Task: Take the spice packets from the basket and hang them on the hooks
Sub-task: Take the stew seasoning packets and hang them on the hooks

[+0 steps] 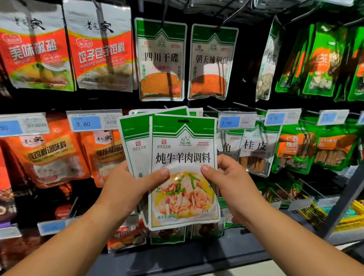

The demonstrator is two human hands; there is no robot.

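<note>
I hold a fanned stack of green-and-white spice packets in front of the rack. The front packet (184, 159) shows a meat dish picture and has a slot hole at its top edge. My left hand (128, 185) grips the stack from the left, thumb on the front packet. My right hand (229, 184) pinches the front packet's right edge, thumb on its face. More packets (133, 138) peek out behind on the left. A bare metal hook (213, 108) pokes out just above the stack. The basket is out of view.
Two green-and-white packets (160, 61) hang on hooks above. Red-and-white packets (97, 45) hang at upper left, orange ones (53, 152) at lower left, green bags (324, 61) at right. Price tags (229, 122) front the hook row. A dark shelf edge (190, 259) runs below.
</note>
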